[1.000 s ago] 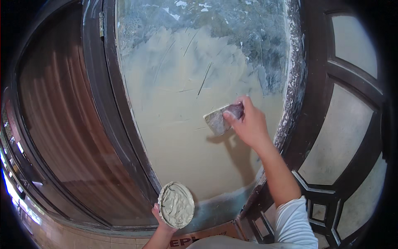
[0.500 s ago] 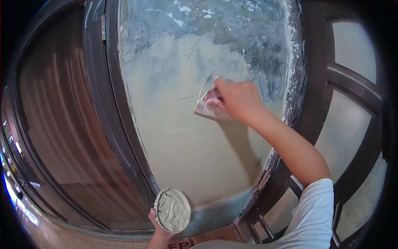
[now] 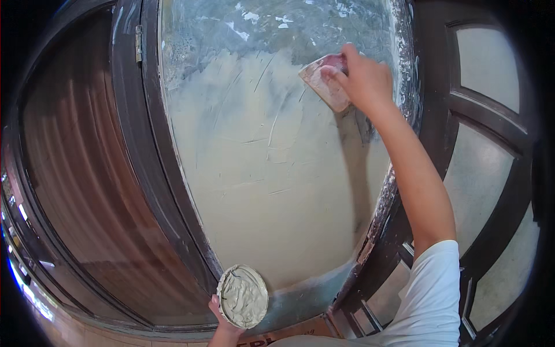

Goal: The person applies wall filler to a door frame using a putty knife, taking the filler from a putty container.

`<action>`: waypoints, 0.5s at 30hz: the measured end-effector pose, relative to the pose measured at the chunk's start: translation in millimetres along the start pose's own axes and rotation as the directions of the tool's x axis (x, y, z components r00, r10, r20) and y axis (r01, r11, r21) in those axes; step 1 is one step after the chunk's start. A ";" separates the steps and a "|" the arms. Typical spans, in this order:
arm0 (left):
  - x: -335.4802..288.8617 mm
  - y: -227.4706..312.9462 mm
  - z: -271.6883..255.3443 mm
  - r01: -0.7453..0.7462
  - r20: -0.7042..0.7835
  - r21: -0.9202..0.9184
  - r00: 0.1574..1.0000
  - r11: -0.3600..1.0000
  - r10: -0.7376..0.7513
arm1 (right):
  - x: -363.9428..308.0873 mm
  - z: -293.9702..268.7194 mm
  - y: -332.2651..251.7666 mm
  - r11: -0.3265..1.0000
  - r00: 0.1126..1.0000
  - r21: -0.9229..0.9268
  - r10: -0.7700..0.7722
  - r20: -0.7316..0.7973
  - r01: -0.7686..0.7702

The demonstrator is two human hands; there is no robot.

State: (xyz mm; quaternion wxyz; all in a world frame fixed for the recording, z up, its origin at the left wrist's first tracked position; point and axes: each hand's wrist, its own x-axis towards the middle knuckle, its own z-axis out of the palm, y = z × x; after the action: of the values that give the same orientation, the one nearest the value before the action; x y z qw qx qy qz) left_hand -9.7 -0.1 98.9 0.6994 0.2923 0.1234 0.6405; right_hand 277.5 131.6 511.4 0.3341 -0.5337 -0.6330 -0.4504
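My right hand (image 3: 365, 81) pinches a flat putty spreader (image 3: 328, 85), its face smeared with pale filler, against the upper right of the wall panel. Beige putty (image 3: 266, 202) covers most of this panel, with several thin ridges and scratch lines in the coat. Above it shows bare grey-blue wall (image 3: 272, 29) with white flecks. Low down in front of the panel, my left hand (image 3: 224, 321) grips a round tub of putty (image 3: 244, 296) by its side, tilted so that the creamy surface faces me. Most of the left fingers are hidden behind the tub.
A dark wooden frame with a hinge (image 3: 139, 43) borders the panel on the left, beside a window with a brown curtain (image 3: 75, 173). At right stands a paint-flecked post (image 3: 404, 87) and a dark door with pale panes (image 3: 488, 69). Printed cardboard (image 3: 295, 334) lies below.
My right hand has moved the spreader up and to the right across the wall, and the spreader has turned. The left hand holds the tub almost where it was.
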 end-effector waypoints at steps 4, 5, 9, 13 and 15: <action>0.2 2.0 -2.6 -0.017 -0.008 0.002 1.000 1.000 0.017 | -38.2 28.3 -45.6 0.965 0.970 0.105 -0.245 0.009 0.242; -0.8 1.9 -3.9 0.000 -0.033 -0.018 0.999 1.000 0.000 | -52.9 39.3 -67.8 0.937 0.917 0.066 -0.351 0.193 0.344; 2.3 0.4 -0.7 0.007 -0.012 -0.033 1.000 0.999 -0.007 | -26.5 23.2 -51.2 0.971 0.963 0.034 -0.238 0.124 0.236; 0.9 -3.4 -5.0 -0.014 -0.012 -0.086 1.000 0.996 0.013 | 6.1 -4.8 -22.4 0.998 0.999 0.058 -0.003 -0.035 0.005; -0.3 -1.9 -3.5 -0.046 -0.018 -0.061 0.999 0.997 0.045 | -16.2 12.7 -56.8 0.983 0.986 0.110 -0.140 -0.094 0.150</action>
State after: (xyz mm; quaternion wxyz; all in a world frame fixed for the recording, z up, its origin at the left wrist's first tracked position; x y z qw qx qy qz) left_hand -10.1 0.5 95.0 0.6921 0.2682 0.1030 0.6622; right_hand 226.1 135.9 479.9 0.3577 -0.4460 -0.6805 -0.4584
